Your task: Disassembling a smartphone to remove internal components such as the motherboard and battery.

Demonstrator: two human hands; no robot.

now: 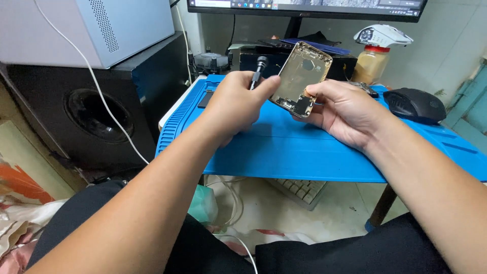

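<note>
Hands raised over a blue work mat (304,147), both occupied. Left hand (234,104): fingers curled together around a black screwdriver (259,69), whose handle top sticks up above the knuckles; tip hidden behind the hand, so contact with the phone cannot be told. Right hand (345,111): thumb and fingers clamped on the lower edge of a gold phone housing (300,78), held tilted, open inner side toward the camera, above the mat and not touching it.

Surroundings: black mouse (416,104) on the mat's right side, near the right wrist. Jar with red lid (372,63) behind it, a white device (383,35) resting on top. Monitor (304,7) at the back, black box (335,63) beneath it partly blocked by the housing. Small fan (211,62) behind the left hand. Large black speaker (96,111) at left, grey case (91,28) on top, white cable (109,114) running across its front. Keyboard (302,190) on the floor under the mat's edge.
</note>
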